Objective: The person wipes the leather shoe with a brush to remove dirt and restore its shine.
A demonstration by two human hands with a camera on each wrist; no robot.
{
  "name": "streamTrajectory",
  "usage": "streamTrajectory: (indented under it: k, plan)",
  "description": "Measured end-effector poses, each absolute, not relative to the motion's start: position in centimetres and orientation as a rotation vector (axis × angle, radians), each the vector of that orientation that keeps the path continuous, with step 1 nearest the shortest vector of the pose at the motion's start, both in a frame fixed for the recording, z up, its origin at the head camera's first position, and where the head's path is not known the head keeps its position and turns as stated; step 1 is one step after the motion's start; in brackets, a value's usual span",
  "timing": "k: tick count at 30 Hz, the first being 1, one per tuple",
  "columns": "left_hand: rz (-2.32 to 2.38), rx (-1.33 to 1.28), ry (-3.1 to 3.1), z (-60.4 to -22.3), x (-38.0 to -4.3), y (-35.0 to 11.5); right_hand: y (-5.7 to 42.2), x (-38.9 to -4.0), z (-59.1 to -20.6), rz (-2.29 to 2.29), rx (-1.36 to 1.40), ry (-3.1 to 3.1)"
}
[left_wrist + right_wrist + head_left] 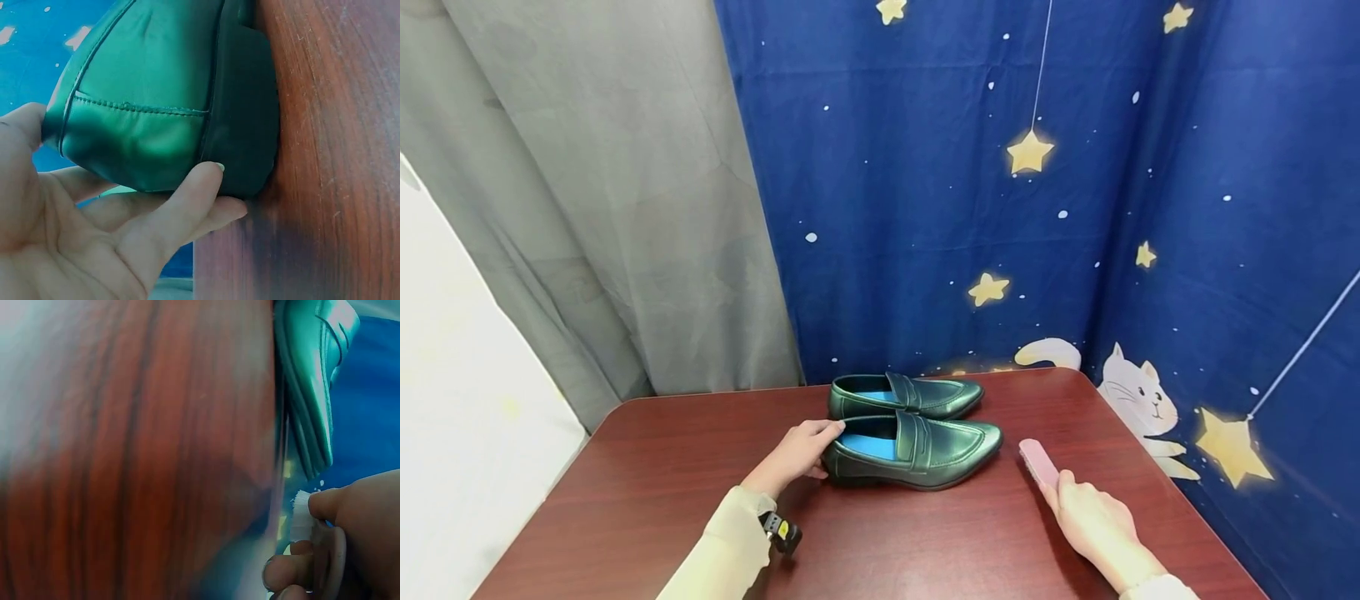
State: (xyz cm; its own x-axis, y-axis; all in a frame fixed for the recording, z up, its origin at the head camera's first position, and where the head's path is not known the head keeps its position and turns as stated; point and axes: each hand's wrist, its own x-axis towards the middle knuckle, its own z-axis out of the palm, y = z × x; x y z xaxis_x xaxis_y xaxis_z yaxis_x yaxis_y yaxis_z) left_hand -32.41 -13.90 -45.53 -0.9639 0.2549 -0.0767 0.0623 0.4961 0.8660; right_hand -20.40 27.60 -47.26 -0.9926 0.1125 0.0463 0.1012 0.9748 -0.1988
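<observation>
Two dark green loafers lie side by side with their toes to the right. My left hand (797, 452) grips the near loafer (958, 446) at its heel. In the left wrist view, fingers (194, 194) curl round the heel's back, right by the dark sole (240, 112). Behind it stands the far loafer (943, 396), partly hidden by the near one. Off the toes to the right, my right hand (1093, 512) holds a pink brush (1037, 461) by its handle. White bristles (302, 519) show on the brush in the right wrist view.
Everything lies on a reddish-brown wooden table (647, 500) with rounded far corners. A grey curtain (625, 208) and a blue star-patterned curtain (910, 192) hang behind its far edge. A dark watch-like device (782, 532) is strapped to the left wrist.
</observation>
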Motion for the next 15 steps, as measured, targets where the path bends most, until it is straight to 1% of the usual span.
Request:
streamTrajectory:
  k: [10, 15]
  plan:
    - [1.358, 0.193, 2.635, -45.8, -33.2, -13.8, 27.6, -21.0, -48.6, 0.235, -0.119, -3.092]
    - [1.3, 0.16, 2.698, -46.0, -32.8, -14.4, 27.8, -21.0, -48.8, 0.235, -0.119, -3.099]
